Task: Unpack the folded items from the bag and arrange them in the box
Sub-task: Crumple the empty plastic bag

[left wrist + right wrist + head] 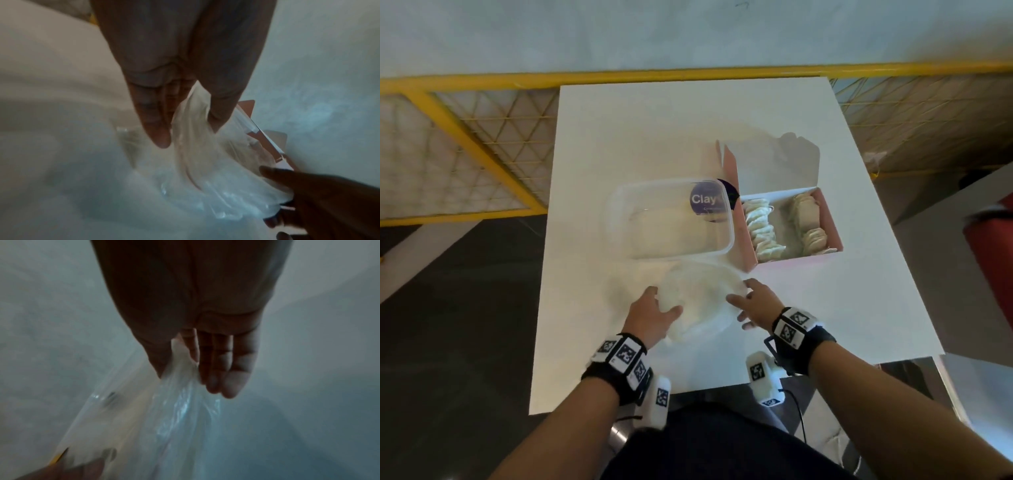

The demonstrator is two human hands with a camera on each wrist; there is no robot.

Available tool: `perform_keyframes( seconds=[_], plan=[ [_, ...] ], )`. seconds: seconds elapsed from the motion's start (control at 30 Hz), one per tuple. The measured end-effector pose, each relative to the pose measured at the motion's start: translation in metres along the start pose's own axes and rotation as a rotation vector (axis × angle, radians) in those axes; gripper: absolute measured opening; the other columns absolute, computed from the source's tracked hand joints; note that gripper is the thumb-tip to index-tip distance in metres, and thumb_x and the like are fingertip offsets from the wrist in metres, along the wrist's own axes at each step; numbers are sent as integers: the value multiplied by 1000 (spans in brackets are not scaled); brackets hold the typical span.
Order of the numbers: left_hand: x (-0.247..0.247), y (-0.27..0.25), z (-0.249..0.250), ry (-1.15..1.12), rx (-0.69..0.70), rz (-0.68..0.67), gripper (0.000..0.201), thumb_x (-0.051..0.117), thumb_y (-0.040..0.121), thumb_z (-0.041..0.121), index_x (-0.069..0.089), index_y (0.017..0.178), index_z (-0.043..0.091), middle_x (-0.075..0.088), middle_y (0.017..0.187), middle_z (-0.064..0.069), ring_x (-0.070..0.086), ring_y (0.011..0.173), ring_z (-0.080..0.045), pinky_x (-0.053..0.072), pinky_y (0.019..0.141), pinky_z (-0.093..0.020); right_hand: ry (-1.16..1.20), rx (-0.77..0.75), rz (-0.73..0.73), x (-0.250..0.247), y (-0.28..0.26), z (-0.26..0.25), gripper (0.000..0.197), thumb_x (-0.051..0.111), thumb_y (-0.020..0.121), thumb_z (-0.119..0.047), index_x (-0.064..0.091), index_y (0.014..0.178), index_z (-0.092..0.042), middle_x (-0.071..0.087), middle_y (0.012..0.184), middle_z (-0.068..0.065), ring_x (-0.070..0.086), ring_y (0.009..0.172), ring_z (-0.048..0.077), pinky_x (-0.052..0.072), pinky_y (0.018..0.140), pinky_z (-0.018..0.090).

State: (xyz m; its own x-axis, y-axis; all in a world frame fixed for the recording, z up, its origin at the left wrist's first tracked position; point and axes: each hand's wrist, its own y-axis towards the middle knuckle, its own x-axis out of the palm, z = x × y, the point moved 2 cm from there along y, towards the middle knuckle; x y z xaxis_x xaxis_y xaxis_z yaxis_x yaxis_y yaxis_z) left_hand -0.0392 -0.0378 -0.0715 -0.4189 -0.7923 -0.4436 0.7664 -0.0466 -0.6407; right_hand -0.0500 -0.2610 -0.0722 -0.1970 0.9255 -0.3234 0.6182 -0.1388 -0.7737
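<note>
Both hands [702, 310] pinching clear bag [700, 294] on white table [592, 144]; yellow railing [465, 113] behind.

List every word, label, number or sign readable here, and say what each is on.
"Clay": white letters on the round purple sticker on the clear tub; cut off at the rim.
Small line under it: too blurred to read.
Wristband squares: coded patterns, no words.
Wrist views: no text.
</note>
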Motion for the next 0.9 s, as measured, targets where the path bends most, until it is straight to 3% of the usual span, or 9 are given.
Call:
perform_keyframes(
  seconds=[0.17, 0.27, 0.37, 0.43, 0.5, 0.57, 0.7, 0.8, 0.9],
  plan=[
    [-14, 3, -5, -152, 59, 2, 18, 72, 82, 16, 56, 92, 16, 64, 98, -9, 66, 85, -27, 60, 69, -40, 308, -42, 29, -5, -13, 1, 11, 64, 82, -7, 57, 90, -7, 60, 85, 11, 58, 69, 20, 53, 58, 32],
    [-22, -13, -1, -438, 75, -166, 20, 67, 87, 14, 59, 105, 11, 66, 105, -10, 65, 96, -28, 57, 77, -41, 384, -56, -63, -4, -32, 2, 17, 60, 82, -3, 60, 99, -2, 60, 88, 12, 59, 74, 22, 52, 58, 30],
    [-21, -29, 6, -599, 111, -262, 11, 54, 94, 10, 60, 103, 9, 65, 87, -4, 62, 83, -21, 53, 77, -40, 306, -107, 20, -3, -47, -5, 9, 56, 79, 2, 58, 87, 0, 55, 75, 12, 56, 58, 22, 48, 46, 27],
    [-16, -38, 12, -554, 191, -143, 11, 54, 92, 4, 58, 91, 14, 62, 73, -3, 61, 68, -21, 52, 69, -39, 35, -240, 183, -3, -53, -10, 9, 53, 76, 0, 52, 74, -8, 51, 64, 8, 51, 52, 25, 43, 46, 27],
    [-8, -43, 20, -391, 270, 49, 13, 53, 89, 7, 55, 95, 18, 60, 70, -5, 59, 52, -21, 50, 60, -34, -258, -433, 324, 1, -62, -14, 17, 52, 78, -4, 55, 92, -13, 58, 74, 9, 55, 65, 31, 45, 56, 29],
    [5, -54, 33, -326, 289, 123, 23, 50, 91, 15, 54, 112, 22, 61, 76, -3, 60, 55, -16, 50, 60, -29, -380, -691, 364, 7, -69, -9, 41, 53, 79, -1, 53, 118, -11, 60, 96, 16, 58, 79, 34, 51, 69, 34],
    [42, -82, 58, -722, 247, -220, 51, 51, 85, 44, 50, 131, 23, 63, 120, -6, 63, 103, -22, 54, 79, -43, -593, -941, 197, 19, -77, 11, 59, 46, 78, -3, 35, 136, -4, 40, 125, 18, 50, 105, 33, 48, 94, 36],
    [62, -106, 74, -592, 396, -121, 29, 57, 89, 25, 54, 117, 23, 67, 109, -8, 65, 102, -22, 53, 84, -42, -756, -976, 129, 15, -102, 20, 59, 42, 78, -17, 33, 136, -6, 35, 133, 13, 38, 119, 29, 40, 103, 39],
    [70, -113, 73, -599, 381, 108, 27, 51, 86, 9, 56, 100, 31, 67, 96, -9, 64, 91, -25, 49, 79, -39, -437, -1032, -56, -8, -134, 27, 57, 55, 77, -19, 45, 132, -12, 45, 134, 6, 43, 117, 22, 37, 101, 33]
  ],
)
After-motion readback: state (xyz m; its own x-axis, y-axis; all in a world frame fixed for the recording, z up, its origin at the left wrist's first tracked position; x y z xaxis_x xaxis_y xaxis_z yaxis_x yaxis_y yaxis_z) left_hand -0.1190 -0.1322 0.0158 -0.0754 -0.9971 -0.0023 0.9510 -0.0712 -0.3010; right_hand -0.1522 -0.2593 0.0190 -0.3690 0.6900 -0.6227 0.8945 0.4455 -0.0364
